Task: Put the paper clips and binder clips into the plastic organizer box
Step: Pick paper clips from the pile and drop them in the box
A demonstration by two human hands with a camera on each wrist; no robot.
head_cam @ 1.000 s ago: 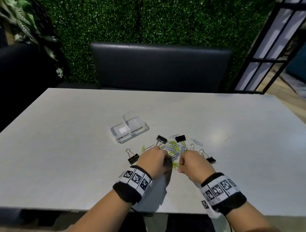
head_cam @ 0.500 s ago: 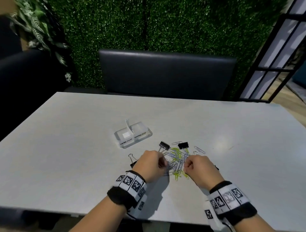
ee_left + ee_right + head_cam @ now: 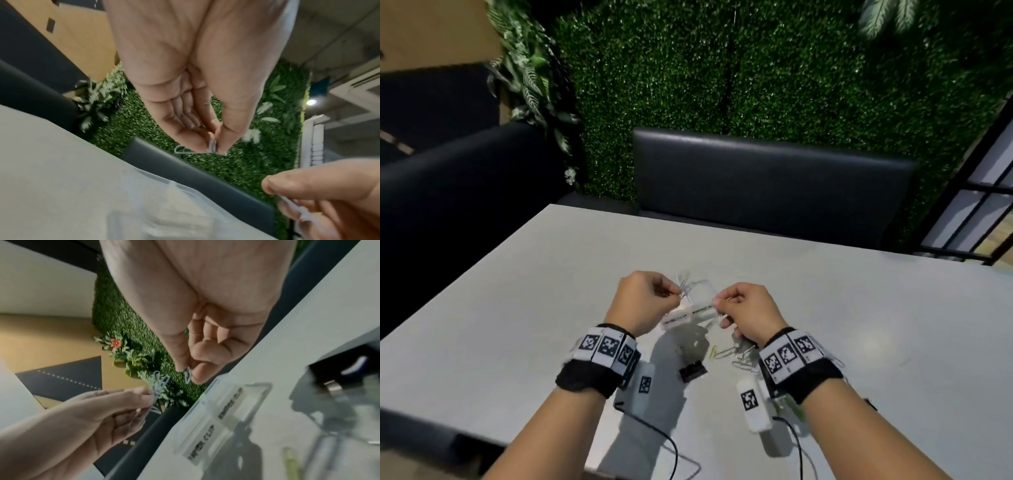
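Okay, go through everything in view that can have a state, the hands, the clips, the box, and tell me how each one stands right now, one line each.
Left hand: raised above the table, pinching a bunch of silver wire paper clips.
Right hand: raised, pinching a single silver paper clip.
Clear plastic organizer box: on the table below the hands, labelled PAPER CLIP; contents unclear.
Black binder clip: lying loose on the white table.
Yellow paper clip: loose on the table.
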